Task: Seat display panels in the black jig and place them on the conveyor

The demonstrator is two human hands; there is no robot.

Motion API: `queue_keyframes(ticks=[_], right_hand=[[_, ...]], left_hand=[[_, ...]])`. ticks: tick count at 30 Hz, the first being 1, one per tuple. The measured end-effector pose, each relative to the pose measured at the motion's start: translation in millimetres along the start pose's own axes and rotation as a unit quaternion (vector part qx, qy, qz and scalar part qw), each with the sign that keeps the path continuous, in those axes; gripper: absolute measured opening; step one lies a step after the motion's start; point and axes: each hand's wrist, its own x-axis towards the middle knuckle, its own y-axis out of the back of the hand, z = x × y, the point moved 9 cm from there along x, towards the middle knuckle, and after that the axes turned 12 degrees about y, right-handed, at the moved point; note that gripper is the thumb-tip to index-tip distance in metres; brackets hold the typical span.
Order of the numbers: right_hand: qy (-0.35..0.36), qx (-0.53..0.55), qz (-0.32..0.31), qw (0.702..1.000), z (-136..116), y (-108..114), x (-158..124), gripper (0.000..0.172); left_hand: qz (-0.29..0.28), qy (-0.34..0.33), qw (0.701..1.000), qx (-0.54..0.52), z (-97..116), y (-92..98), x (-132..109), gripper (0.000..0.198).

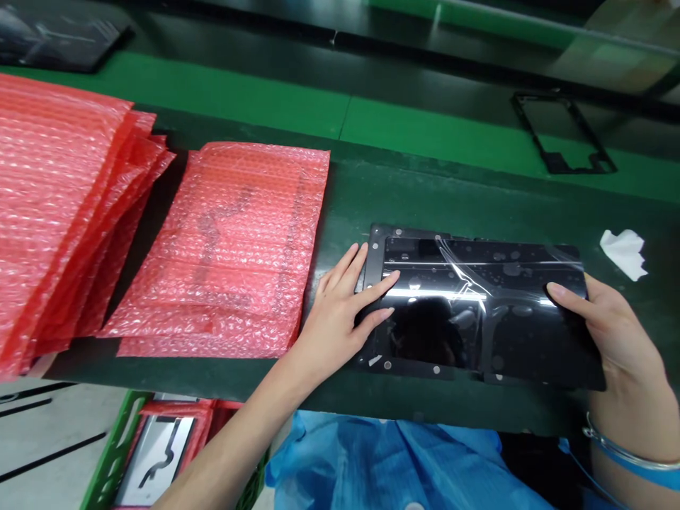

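Observation:
A glossy black display panel [472, 308], covered with clear wrinkled film, lies in front of me on the dark green bench. A flat black frame plate [375, 255] with small round spots along its edges shows at the panel's left end. My left hand [337, 304] rests with spread fingers on that end, two of them on the panel's surface. My right hand [619, 333] grips the panel's right edge, thumb on top and the other fingers hidden beneath. To the left of my left hand lies a red bubble-wrap bag [239, 248] with a dark flat shape visible inside.
A stack of red bubble-wrap bags [58, 212] fills the far left. Beyond the panel sit a black rectangular frame [566, 134] and a crumpled white tissue [624, 253]. A green crate [120, 446] with wrapped panels stands below the bench. Another dark panel [58, 35] lies at top left.

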Motion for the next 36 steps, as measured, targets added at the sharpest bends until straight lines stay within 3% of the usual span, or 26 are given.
queue_keyframes(ticks=[4, 7, 9, 12, 14, 15, 17, 19, 21, 22, 24, 26, 29, 33, 36], right_hand=[[0.009, -0.020, -0.024, 0.999, -2, 2, 5, 0.043], [0.034, -0.155, -0.109, 0.981, -8, 3, 19, 0.047], [0.037, -0.302, -0.202, 0.931, -9, 0, 27, 0.055], [0.046, -0.474, -0.300, 0.827, -15, -4, 33, 0.062], [0.077, -0.531, -0.297, 0.790, -27, -5, 38, 0.062], [0.094, -0.544, -0.276, 0.787, -35, -3, 43, 0.061], [0.118, -0.534, -0.227, 0.806, -45, 3, 53, 0.054], [0.129, -0.509, -0.180, 0.832, -48, 13, 65, 0.047], [0.131, -0.483, -0.154, 0.852, -45, 20, 76, 0.041], [0.129, -0.473, -0.152, 0.858, -42, 21, 81, 0.040], [0.123, -0.455, -0.175, 0.864, -35, 15, 88, 0.042], [0.123, -0.451, -0.209, 0.859, -31, 5, 93, 0.046], [0.131, -0.471, -0.238, 0.839, -31, -6, 99, 0.050], [0.132, -0.517, -0.263, 0.804, -34, -15, 105, 0.052], [0.112, -0.535, -0.263, 0.795, -36, -16, 106, 0.051]], left_hand=[[0.010, -0.005, 1.000, -0.010, 1, 1.3, 0, 0.045], [0.016, -0.001, 1.000, -0.017, 1, 3.1, 2, 0.046], [0.017, 0.003, 1.000, -0.022, 0, 4.1, 3, 0.045], [0.024, -0.002, 0.999, -0.033, -3, 7.7, 5, 0.044], [0.035, -0.008, 0.999, -0.039, -6, 11.2, 6, 0.043], [0.044, -0.010, 0.998, -0.041, -5, 12.9, 6, 0.042], [0.073, -0.012, 0.997, -0.033, 3, 15.4, 8, 0.043], [0.111, -0.024, 0.993, -0.017, 26, 12.9, 7, 0.049], [0.118, -0.070, 0.991, 0.004, 66, -3.7, 5, 0.058], [0.095, -0.109, 0.989, 0.019, 90, -19.4, 3, 0.061], [0.015, -0.189, 0.980, 0.056, 135, -59.3, -1, 0.063], [-0.056, -0.238, 0.965, 0.095, 163, -95.0, -5, 0.061], [-0.080, -0.267, 0.951, 0.135, 176, -121.5, -6, 0.051], [-0.054, -0.282, 0.941, 0.177, 179, -132.9, -7, 0.048], [-0.022, -0.283, 0.934, 0.216, 187, -135.2, -10, 0.046]])
